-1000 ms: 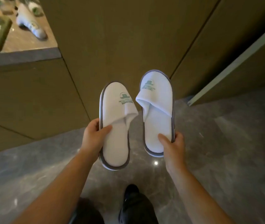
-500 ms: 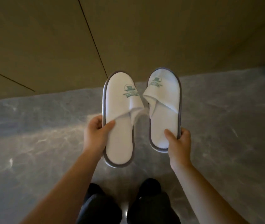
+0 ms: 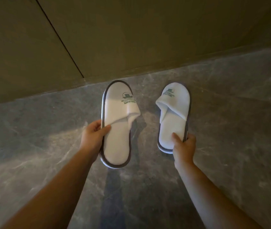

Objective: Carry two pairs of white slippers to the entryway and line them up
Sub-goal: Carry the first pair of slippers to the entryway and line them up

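I hold one white slipper in each hand above the grey marble floor, toes pointing toward the wall. The left slipper (image 3: 117, 129) has a grey sole rim and a green logo on its upper; my left hand (image 3: 93, 138) grips its left edge at mid-length. The right slipper (image 3: 174, 116), same make, hangs a little farther right and lower; my right hand (image 3: 183, 146) pinches its heel end, thumb on the insole. A gap of floor shows between the two slippers. No other slippers are in view.
An olive-brown panelled wall (image 3: 131, 33) with a dark seam runs across the top and meets the grey marble floor (image 3: 230, 129) just beyond the slipper toes. A bright reflection lies on the floor at the left.
The slippers have moved apart and lower toward the floor. The view has tilted down and forward; my legs and shoes are out of frame now.
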`<state>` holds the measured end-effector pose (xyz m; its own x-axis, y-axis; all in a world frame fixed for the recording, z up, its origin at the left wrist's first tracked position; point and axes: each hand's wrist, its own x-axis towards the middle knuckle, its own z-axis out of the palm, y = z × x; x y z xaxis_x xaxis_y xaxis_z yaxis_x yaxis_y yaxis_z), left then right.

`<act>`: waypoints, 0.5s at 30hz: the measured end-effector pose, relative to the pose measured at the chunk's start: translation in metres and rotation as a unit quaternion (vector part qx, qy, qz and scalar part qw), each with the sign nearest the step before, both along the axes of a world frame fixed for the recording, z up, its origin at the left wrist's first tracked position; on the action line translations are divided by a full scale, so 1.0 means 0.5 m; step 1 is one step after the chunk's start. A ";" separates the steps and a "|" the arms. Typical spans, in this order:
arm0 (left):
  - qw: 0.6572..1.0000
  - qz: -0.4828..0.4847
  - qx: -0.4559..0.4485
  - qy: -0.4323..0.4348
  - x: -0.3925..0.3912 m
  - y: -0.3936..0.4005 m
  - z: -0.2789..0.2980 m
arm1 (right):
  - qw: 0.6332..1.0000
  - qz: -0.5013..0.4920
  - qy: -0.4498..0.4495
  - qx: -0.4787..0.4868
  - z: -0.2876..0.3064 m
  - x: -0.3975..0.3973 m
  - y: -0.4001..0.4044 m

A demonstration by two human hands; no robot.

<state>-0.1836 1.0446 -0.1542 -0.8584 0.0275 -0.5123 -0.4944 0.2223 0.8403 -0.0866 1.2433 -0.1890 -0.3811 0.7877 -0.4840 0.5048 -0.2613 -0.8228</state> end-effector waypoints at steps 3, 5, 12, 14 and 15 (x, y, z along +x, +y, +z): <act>0.999 -0.011 0.040 -0.018 -0.002 0.009 -0.008 | 0.999 -0.001 -0.015 0.029 -0.022 -0.010 0.035; 0.997 -0.026 0.058 -0.035 0.007 0.011 -0.011 | 0.990 0.069 -0.078 0.095 -0.029 -0.011 0.040; 0.992 -0.015 0.105 -0.066 0.027 0.025 -0.041 | 0.950 0.245 -0.078 0.177 -0.024 0.019 -0.051; 0.990 -0.011 0.123 -0.067 0.027 0.025 -0.038 | 0.968 0.249 -0.008 -0.016 -0.004 0.009 -0.092; 0.989 -0.007 0.132 -0.067 0.026 0.024 -0.035 | 0.966 0.238 0.009 -0.105 0.006 0.000 -0.112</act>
